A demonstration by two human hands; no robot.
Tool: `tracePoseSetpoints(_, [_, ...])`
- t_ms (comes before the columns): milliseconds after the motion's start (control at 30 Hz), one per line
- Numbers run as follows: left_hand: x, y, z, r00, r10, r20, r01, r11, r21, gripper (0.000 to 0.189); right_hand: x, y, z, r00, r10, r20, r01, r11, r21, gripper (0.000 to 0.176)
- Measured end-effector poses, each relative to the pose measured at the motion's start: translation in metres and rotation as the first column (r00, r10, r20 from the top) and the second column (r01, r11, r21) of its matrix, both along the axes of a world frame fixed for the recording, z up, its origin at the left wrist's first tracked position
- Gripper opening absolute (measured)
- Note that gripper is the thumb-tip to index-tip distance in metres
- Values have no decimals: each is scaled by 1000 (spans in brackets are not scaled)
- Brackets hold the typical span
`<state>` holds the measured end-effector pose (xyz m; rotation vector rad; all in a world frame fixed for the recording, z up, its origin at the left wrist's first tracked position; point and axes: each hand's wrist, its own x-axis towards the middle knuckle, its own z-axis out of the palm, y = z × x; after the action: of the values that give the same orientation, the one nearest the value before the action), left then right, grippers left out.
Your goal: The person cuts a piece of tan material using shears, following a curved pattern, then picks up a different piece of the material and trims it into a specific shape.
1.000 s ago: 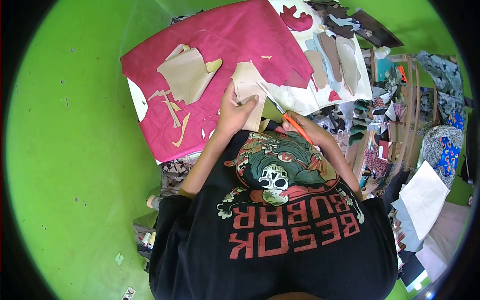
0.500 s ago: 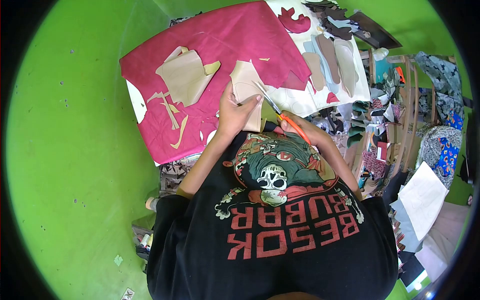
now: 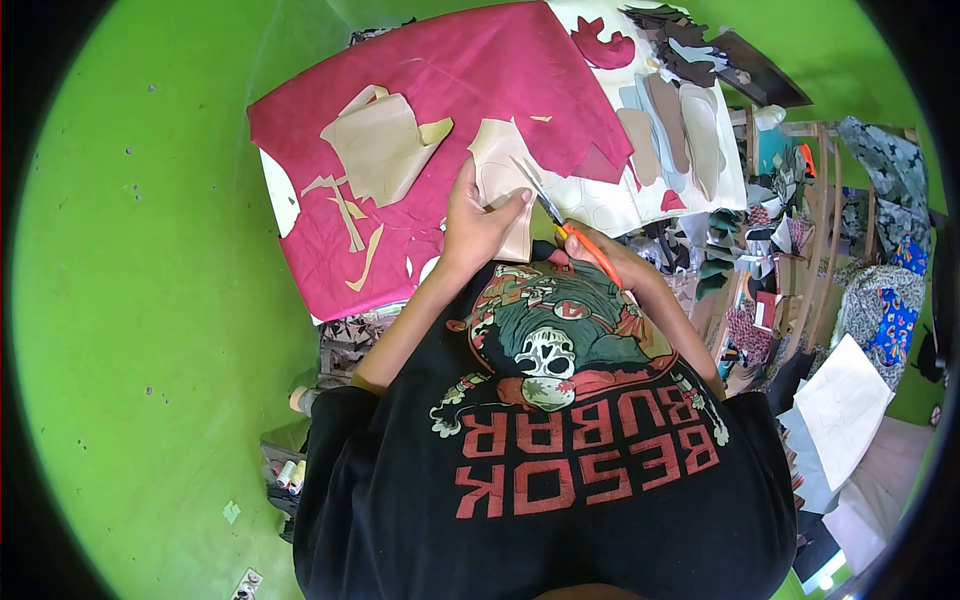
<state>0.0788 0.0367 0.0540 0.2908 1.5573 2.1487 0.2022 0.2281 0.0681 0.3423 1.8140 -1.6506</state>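
My left hand (image 3: 478,222) grips a beige piece of material (image 3: 497,150) with a curved line drawn on it, thumb on top and fingers at its left edge. In my right hand (image 3: 598,248) is a pair of orange-handled scissors (image 3: 548,205). Their blades point up and left, slightly parted, over the right side of the beige piece. A larger folded beige piece (image 3: 375,150) and thin offcuts (image 3: 370,260) lie to the left on the dark pink sheet (image 3: 450,70).
Sole-shaped pieces (image 3: 665,125) and dark scraps (image 3: 680,45) lie on the white sheet (image 3: 733,180) at the upper right. Beyond are wooden rails (image 3: 822,230) with piled scraps. A green wall (image 3: 150,300) fills the left.
The view has shifted slightly, so the table and its pieces appear a little further right. Both hands keep their holds, with hardly any movement between scissors and beige piece.
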Motion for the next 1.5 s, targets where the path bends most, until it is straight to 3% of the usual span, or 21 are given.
tracePoseSetpoints(167, [0, -1, -1, 1000, 12, 21, -12, 1000, 3, 47, 1, -4, 2, 998, -53, -24, 54, 998, 21, 90])
tracePoseSetpoints(267, [1, 0, -2, 1000, 19, 22, -19, 1000, 19, 47, 0, -1, -2, 998, 1, -68, 3, 998, 70, 85])
tracePoseSetpoints(433, [0, -1, -1, 1000, 9, 18, -9, 1000, -4, 47, 0, -2, -1, 991, -14, -133, 12, 1000, -10, 74])
tracePoseSetpoints(533, [-2, 0, 0, 1000, 5, 5, -5, 1000, -7, 47, -1, -1, -2, 996, -4, -95, 5, 1000, 8, 72])
tracePoseSetpoints(767, [-4, 0, -3, 1000, -8, -19, 8, 1000, 1, 50, -4, -5, 4, 995, -46, -90, 52, 997, 63, 77])
tracePoseSetpoints(967, [-4, -2, -1, 999, -21, 26, 21, 1000, -15, 51, -10, -3, 13, 995, 7, -103, -2, 999, 40, 81])
tracePoseSetpoints(1133, [-5, -3, -6, 999, -28, -24, 28, 1000, -11, 51, -9, 2, 1, 995, 70, -76, -59, 989, 137, 77])
tracePoseSetpoints(1500, [-4, -1, -1, 999, -45, -1, 45, 999, -21, 52, -11, 2, 10, 992, 75, -104, -64, 993, 102, 80])
